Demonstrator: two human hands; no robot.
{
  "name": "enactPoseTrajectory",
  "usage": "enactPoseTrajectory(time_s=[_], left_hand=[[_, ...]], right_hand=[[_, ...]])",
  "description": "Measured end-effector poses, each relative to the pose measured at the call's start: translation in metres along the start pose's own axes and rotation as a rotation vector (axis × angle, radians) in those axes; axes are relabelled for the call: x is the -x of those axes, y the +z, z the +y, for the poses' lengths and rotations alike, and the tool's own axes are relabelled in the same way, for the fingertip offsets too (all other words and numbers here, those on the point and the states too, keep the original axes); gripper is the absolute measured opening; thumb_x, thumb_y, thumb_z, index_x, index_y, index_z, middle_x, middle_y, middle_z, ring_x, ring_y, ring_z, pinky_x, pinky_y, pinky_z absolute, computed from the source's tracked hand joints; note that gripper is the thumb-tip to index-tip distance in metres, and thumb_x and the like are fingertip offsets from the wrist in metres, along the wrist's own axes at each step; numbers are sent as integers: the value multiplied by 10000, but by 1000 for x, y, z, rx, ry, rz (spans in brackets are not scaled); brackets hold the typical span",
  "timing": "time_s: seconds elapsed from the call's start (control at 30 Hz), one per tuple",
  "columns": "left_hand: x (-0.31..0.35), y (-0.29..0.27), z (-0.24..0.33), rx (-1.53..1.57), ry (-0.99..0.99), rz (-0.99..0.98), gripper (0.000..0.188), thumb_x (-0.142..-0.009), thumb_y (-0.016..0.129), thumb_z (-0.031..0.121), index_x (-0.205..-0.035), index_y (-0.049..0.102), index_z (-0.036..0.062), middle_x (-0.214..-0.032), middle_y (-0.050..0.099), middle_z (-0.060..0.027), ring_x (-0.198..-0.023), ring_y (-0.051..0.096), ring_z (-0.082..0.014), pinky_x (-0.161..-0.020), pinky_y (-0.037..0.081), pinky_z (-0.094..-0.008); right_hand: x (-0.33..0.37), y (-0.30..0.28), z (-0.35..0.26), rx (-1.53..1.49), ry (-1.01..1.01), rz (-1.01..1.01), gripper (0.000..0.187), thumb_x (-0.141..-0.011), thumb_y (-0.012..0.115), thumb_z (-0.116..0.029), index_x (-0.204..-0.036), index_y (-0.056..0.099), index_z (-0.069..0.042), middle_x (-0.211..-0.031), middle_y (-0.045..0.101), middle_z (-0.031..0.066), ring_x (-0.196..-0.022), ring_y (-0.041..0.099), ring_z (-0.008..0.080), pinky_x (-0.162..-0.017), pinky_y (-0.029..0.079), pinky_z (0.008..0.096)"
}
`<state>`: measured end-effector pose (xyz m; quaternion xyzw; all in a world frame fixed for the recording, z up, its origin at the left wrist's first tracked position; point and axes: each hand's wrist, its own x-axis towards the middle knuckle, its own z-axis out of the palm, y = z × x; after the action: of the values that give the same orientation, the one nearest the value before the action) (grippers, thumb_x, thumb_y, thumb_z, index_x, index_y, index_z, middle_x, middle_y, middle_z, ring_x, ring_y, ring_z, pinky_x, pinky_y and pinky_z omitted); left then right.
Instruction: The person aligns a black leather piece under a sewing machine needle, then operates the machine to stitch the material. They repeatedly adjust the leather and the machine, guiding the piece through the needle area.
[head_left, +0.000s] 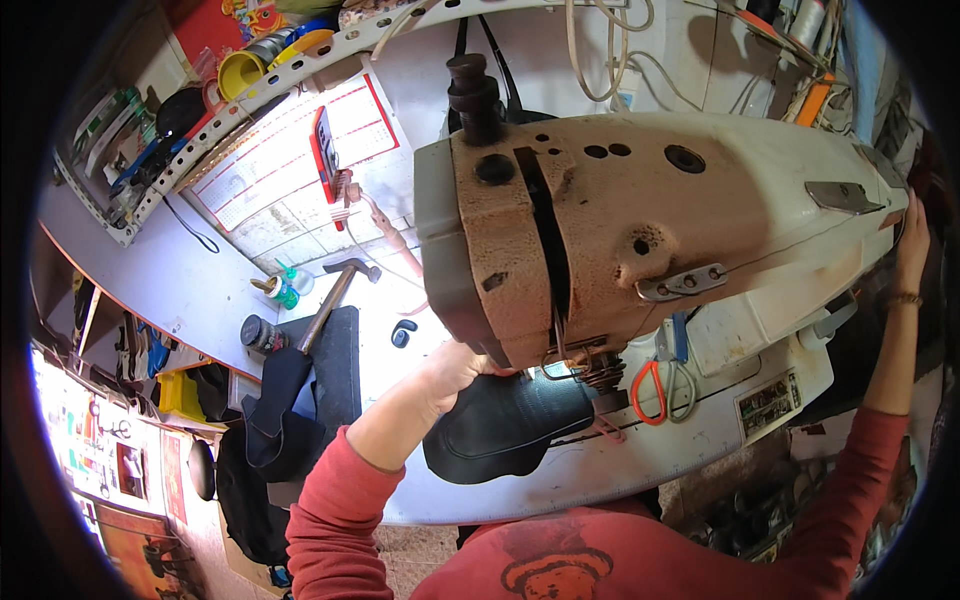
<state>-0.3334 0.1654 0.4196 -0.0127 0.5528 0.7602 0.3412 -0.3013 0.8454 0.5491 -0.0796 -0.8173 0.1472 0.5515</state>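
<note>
A large worn sewing machine point(620, 230) fills the middle of the view, with its needle end to the left. Under that end lies a black leather piece point(505, 425) with a rounded edge, flat on the machine bed. My left hand point(465, 372) is closed at the leather's upper edge, close to the needle area; the machine head hides most of its fingers. My right hand point(912, 235) is at the machine's far right end, fingers curled against it and partly hidden. Orange- and grey-handled scissors point(660, 385) lie on the bed, right of the needle area.
Left of the machine are a hammer point(335, 300), a black mat point(340, 365), a dark jar point(262, 335), a green-labelled bottle point(284, 292), a small black object point(403, 332) and black material point(280, 410). A perforated metal rail point(340, 45) crosses above. A phone point(326, 165) stands on a holder.
</note>
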Motion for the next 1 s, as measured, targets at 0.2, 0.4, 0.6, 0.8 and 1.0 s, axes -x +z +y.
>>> enactPoseTrajectory(time_s=[0.2,0.4,0.6,0.8,1.0], left_hand=[[-8,-13,-10,50,33,-141,264,-816,589,-77,-1065,664,-29,-1009,669,-97,-885,640,-195,-791,528,-284],[-16,-28,-20,80,19,-95,276,-873,514,-48,-1120,636,-31,-1080,663,-129,-915,645,-208,-806,534,-296],[-9,-26,-18,108,-27,-61,258,-871,548,-33,-1113,638,-30,-1078,665,-113,-933,636,-194,-816,523,-282],[-8,-26,-16,-8,64,-58,230,-850,625,23,-1075,672,2,-1060,670,-70,-960,610,-162,-833,492,-273],[-9,-25,-17,-32,70,-57,247,-832,656,43,-1076,676,13,-1046,667,-43,-948,600,-152,-830,485,-286]], right_hand=[[74,9,-28,-549,521,215,522,-980,481,-363,-1301,499,48,-1315,531,99,-1194,501,183,-1001,369,289],[-25,-6,-28,-132,214,-105,410,-978,444,-307,-1296,555,-73,-1235,582,86,-1115,557,167,-943,408,280],[-5,2,3,7,155,52,452,-984,443,-331,-1310,527,-30,-1296,552,126,-1200,508,178,-1009,359,272],[26,7,-10,-221,266,107,454,-982,483,-351,-1269,548,-6,-1267,571,78,-1164,520,157,-999,362,266],[30,8,-19,-312,305,150,430,-979,499,-347,-1229,568,-4,-1189,603,45,-1099,532,129,-967,373,253]])
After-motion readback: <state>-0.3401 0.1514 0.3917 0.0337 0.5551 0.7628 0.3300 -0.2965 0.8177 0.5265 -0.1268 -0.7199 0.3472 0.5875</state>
